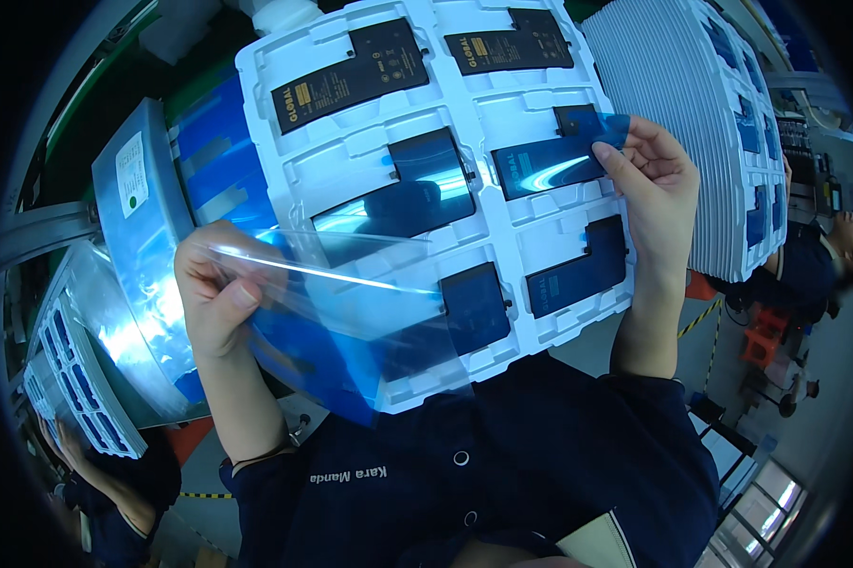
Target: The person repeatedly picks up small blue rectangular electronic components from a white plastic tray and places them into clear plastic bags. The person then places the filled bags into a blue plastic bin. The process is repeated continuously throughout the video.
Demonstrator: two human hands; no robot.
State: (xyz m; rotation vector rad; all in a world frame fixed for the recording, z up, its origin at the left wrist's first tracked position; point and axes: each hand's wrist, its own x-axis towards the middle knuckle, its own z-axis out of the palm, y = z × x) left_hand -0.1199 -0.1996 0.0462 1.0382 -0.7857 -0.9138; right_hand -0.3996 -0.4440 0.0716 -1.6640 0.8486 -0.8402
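A white moulded tray (516, 241) lies in front of me, holding several black L-shaped battery packs in its pockets. My left hand (220, 289), at the tray's left side, pinches a clear film sheet (370, 308) that hangs over the lower-left pockets. My right hand (652, 175) reaches over the right edge. Its thumb and fingers grip the corner of a blue film (616, 128) at the middle-right battery (545, 170); how far the film is lifted I cannot tell. A glossy battery (412, 194) sits in the middle-left pocket. Two batteries along the far row look matt.
To the right stands a tall stack of white trays (668, 109). At left are a shiny metal panel (128, 180), a blue taped surface (218, 151) and another loaded tray (81, 379). Co-workers (114, 488) are at lower left and far right, where a red stool (765, 336) stands.
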